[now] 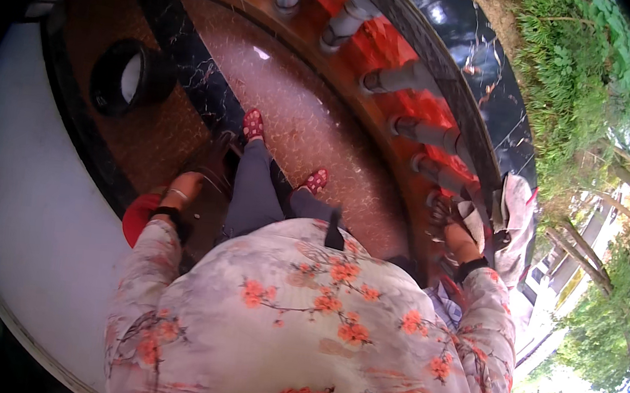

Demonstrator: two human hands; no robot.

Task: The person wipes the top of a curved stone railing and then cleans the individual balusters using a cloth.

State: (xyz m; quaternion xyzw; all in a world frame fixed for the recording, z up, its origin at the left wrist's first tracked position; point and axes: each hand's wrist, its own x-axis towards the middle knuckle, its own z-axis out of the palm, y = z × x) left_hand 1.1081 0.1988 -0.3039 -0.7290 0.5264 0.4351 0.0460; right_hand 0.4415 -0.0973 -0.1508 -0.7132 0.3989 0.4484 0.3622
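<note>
My left hand (186, 186) is low at my left side, beside a round red thing (141, 220) and a dark brown shape I cannot make out. Its fingers are dim and partly hidden. Over by the balustrade, my right hand (458, 241) closes on a small beige-grey cloth (472, 222) against the balusters (438, 136). A larger pale grey cloth (514, 221) hangs over the dark marble rail (511, 144) just beyond that hand. Floral sleeves and dark wristbands cover both wrists.
A black bucket (160, 79) with something pale inside stands at the far left. My feet in red patterned shoes (254, 123) are on the brown speckled floor (316, 112), by a black marble strip (198, 69). A white wall (47, 191) lies left; greenery (596, 80) grows outside, right.
</note>
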